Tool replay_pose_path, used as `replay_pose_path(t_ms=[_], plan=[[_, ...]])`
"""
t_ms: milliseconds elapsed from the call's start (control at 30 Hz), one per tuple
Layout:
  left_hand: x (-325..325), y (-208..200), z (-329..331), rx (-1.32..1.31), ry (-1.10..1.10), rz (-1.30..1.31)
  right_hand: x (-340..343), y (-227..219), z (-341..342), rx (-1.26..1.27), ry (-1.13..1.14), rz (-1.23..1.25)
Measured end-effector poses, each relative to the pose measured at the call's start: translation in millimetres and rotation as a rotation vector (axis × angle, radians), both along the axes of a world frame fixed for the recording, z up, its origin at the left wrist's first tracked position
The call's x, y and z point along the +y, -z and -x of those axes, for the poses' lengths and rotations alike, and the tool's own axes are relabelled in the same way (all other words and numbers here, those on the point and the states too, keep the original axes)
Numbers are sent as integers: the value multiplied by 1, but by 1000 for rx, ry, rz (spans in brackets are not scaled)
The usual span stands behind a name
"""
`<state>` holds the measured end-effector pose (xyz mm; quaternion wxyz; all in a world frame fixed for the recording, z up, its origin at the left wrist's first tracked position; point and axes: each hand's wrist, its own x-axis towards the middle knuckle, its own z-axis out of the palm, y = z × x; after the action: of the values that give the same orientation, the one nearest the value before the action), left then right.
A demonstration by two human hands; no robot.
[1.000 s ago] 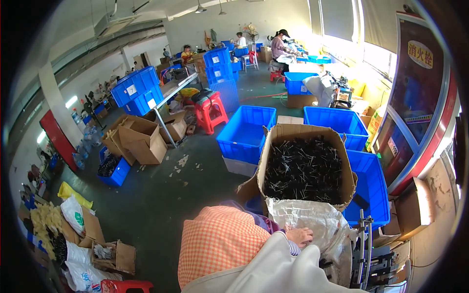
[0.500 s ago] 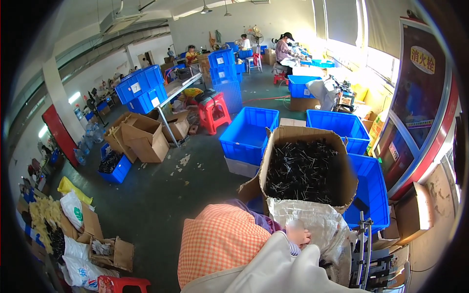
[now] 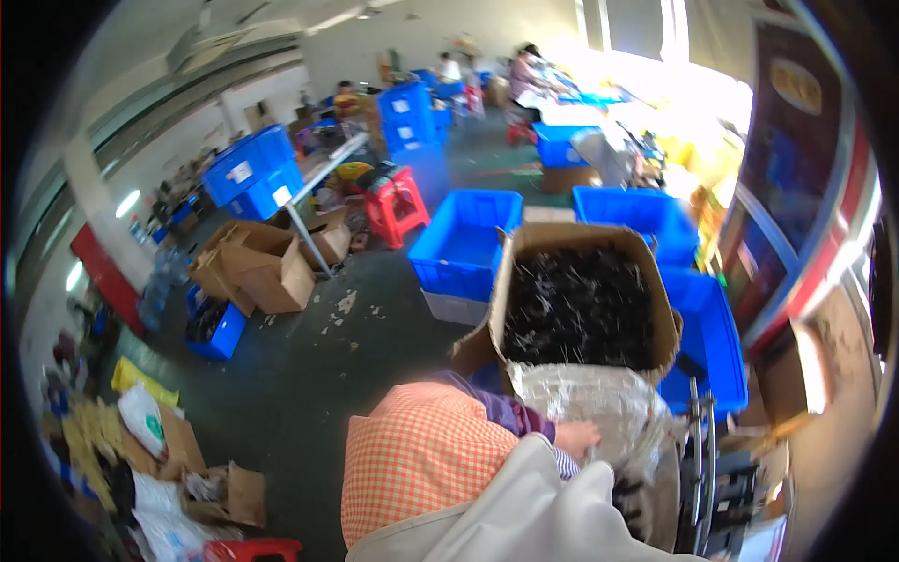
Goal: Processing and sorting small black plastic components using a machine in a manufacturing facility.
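My left hand reaches in from an orange-and-white checked sleeve with a purple patterned cuff. It lies at the edge of a clear plastic bag on the near side of an open cardboard box. Its fingers are smeared, so whether they grip the plastic cannot be made out. Many thin black pieces with pale pins or wires fill the cardboard box. Beige cloth covers the lower middle. My right hand is out of view.
Blue plastic bins stand around the box. Metal rods rise at the right, beside a red-framed cabinet. A red stool and cardboard boxes are farther left. Several people sit working at the back.
The whole view has shifted and blurred, with the box and bins slightly higher and further left. My left hand is a little higher beside the plastic.
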<state>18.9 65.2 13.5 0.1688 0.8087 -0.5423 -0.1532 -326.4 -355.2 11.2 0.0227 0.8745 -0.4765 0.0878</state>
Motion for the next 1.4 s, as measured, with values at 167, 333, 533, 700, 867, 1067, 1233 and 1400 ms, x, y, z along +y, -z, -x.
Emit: replay_pose_path(t_ms=[167,333,533,700,867,1067,1233,1400], plan=[[-40,-2,-42,-99,138,194,11,-10,-34,190,347,256],[-114,-48,-3,-44,325,135,37,-58,-49,73,362,279],[-139,-16,55,-55,572,136,34,-44,-30,-38,411,239],[-134,8,57,32,601,203,41,-41,-32,-9,297,141],[-131,-8,53,82,602,292,21,-46,-18,-131,452,-56],[-128,-9,50,135,554,298,18,-78,-25,229,516,114],[-124,-7,44,166,535,374,13,-128,18,35,711,113],[-130,-17,53,325,486,321,19,-127,52,-192,768,153]])
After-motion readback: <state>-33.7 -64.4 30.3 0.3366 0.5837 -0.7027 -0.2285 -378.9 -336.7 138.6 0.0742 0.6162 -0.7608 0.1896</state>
